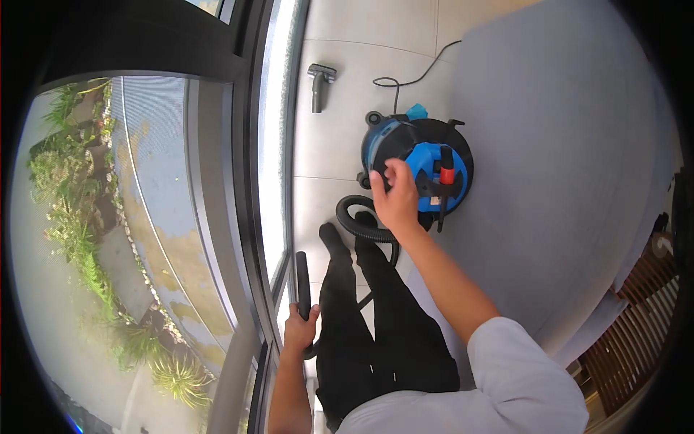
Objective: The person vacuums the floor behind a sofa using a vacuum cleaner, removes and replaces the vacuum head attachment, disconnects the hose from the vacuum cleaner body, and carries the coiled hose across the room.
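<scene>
My left hand (299, 330) is wrapped around the black vacuum wand (303, 278), which points away from me beside the window frame. My right hand (397, 197) hovers over the near left side of a blue and black vacuum cleaner (426, 155). Its fingers are loosely bent, with the thumb apart from them and nothing between. On top of the machine are a black handle and a red part (447, 176). The ribbed black hose (369, 233) loops over the floor by my feet and passes behind my legs. A black brush nozzle (319, 85) lies detached on the tiles.
A grey sofa (535, 166) stands along the right, close against the vacuum cleaner. A black power cord (416, 79) curls across the tiled floor (361, 25) beyond it. The dark window frame (249, 166) runs down the left, with plants (87, 246) outside. A wooden slatted piece (629, 354) is at lower right.
</scene>
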Tool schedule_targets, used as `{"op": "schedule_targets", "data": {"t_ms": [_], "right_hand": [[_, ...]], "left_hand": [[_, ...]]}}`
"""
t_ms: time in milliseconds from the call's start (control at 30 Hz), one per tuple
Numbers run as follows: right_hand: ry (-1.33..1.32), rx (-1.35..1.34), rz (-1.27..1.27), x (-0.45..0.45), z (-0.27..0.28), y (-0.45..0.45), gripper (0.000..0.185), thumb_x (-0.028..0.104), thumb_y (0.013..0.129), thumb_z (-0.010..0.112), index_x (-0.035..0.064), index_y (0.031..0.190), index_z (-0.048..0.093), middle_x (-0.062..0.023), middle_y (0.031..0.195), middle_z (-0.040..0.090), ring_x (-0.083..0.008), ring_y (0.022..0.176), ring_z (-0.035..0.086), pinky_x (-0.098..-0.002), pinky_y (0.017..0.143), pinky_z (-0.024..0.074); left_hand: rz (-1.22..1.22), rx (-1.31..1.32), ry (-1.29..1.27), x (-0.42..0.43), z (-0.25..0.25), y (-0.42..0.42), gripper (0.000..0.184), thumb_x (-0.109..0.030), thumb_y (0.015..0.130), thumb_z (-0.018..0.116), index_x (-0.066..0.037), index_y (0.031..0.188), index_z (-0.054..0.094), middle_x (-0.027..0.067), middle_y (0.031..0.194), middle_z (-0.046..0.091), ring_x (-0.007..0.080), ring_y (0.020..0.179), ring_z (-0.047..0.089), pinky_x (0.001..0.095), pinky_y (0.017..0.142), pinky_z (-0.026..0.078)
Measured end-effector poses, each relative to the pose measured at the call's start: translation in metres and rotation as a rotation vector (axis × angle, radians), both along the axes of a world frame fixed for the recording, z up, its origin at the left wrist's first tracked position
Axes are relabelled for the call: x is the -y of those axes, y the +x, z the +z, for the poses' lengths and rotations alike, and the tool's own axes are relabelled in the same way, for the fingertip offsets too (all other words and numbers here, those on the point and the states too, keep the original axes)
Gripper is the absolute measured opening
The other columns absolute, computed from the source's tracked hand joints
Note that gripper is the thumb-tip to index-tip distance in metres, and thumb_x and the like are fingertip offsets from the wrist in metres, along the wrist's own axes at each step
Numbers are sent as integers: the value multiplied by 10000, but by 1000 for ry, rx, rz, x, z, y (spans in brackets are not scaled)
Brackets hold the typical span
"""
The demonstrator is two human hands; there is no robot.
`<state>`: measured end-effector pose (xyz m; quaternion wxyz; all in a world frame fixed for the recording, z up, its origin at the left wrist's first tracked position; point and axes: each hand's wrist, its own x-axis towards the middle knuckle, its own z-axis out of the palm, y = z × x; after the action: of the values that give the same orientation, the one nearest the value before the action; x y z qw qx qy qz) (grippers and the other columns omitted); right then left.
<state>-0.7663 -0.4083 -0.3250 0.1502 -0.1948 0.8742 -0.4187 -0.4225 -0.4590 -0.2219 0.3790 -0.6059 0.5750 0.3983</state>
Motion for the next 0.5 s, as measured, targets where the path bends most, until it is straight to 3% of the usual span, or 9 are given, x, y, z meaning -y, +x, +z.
{"op": "schedule_targets", "data": {"t_ms": [100, 167, 267, 333, 433, 500], "right_hand": [[184, 440, -17, 83, -99, -24, 523, 364, 940, 682, -17, 1259, 521, -221, 1075, 672, -384, 1046, 660, -457, 901, 521], [281, 642, -81, 123, -177, -36, 620, 415, 935, 679, -38, 1325, 511, -278, 1203, 649, -406, 1141, 638, -440, 968, 515], [462, 596, -37, 172, -296, -48, 729, 434, 939, 664, -79, 1402, 432, -325, 1324, 578, -446, 1241, 578, -459, 1068, 466], [381, 492, -39, 210, -344, -56, 861, 469, 937, 667, -91, 1488, 315, -328, 1465, 434, -446, 1344, 484, -491, 1116, 421], [212, 353, -150, 258, -408, -55, 891, 411, 914, 726, -43, 1520, 256, -281, 1433, 458, -412, 1310, 507, -465, 1099, 440], [229, 318, -151, 265, -436, -53, 804, 381, 909, 735, -40, 1467, 338, -261, 1406, 485, -388, 1265, 555, -443, 1049, 485]], "left_hand": [[-46, -74, -17, 5, -19, -8, 637, -553, 948, 638, 19, 1217, 556, 287, 861, 708, 481, 906, 700, 516, 786, 532], [-46, -84, 19, 17, -31, -30, 623, -545, 933, 668, 9, 1202, 572, 266, 834, 707, 455, 879, 709, 500, 756, 539], [-58, -172, 4, 24, -69, -25, 652, -547, 879, 740, 7, 1195, 603, 236, 812, 708, 411, 840, 723, 467, 724, 556], [-95, -155, -46, 36, -80, -48, 684, -550, 822, 795, 0, 1194, 627, 224, 821, 711, 391, 838, 728, 444, 721, 565], [-204, -184, -39, 52, -109, -43, 799, -617, 721, 843, 4, 1185, 646, 229, 918, 723, 410, 903, 728, 455, 785, 566], [-150, -188, -43, 62, -122, -39, 800, -612, 700, 858, 4, 1168, 655, 220, 918, 723, 398, 904, 731, 441, 776, 569]]}}
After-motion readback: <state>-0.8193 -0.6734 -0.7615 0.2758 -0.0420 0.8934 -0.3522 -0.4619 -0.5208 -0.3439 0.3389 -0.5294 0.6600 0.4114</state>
